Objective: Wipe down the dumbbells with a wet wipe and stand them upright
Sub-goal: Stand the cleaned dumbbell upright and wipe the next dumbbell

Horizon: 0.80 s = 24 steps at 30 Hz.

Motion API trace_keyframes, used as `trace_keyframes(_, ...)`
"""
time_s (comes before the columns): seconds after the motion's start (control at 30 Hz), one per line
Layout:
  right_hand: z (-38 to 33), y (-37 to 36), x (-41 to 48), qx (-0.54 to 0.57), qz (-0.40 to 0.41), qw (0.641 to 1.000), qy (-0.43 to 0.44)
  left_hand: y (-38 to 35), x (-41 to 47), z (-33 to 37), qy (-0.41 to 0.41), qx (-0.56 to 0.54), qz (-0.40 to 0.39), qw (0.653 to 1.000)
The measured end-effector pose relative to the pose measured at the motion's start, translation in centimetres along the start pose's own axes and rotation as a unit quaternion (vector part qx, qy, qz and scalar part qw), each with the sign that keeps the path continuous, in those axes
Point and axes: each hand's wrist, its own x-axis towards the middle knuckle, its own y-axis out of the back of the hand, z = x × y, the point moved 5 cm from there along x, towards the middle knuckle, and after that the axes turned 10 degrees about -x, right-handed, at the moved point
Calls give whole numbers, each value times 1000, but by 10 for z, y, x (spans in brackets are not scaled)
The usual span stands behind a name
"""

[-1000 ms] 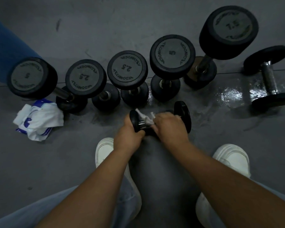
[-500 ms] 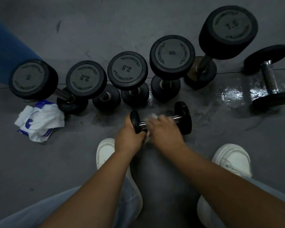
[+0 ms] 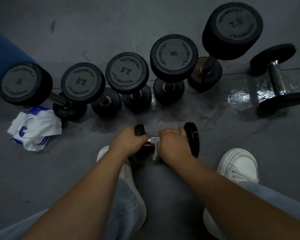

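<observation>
Left hand (image 3: 126, 142) and right hand (image 3: 173, 146), holding wipe (image 3: 155, 151), grip the crosswise small dumbbell (image 3: 192, 136).

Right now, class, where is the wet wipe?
In the head view, just below centre: the right hand holds the wipe against the handle of the small dumbbell, right of the left hand.

Two white shoes (image 3: 237, 165) on grey floor (image 3: 33, 179)

Right hand (image 3: 173, 146) with wet wipe (image 3: 155, 150) has slid along the small dumbbell (image 3: 191, 137) handle toward its right-hand weight.
</observation>
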Motion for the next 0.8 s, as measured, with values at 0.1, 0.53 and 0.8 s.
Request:
trace_keyframes(0.1, 3, -10, -16, 5, 28, 1000, 2, -3, -16, -3, 8, 3, 114, 993)
trace_keyframes(0.53, -7, 0, 8, -57, 81, 993, 63, -12, -5, 2, -49, -82, 36, 995)
trace_keyframes(0.8, 7, 20, 15, -39, 77, 994, 65, -9, -2, 2, -54, -70, 41, 995)
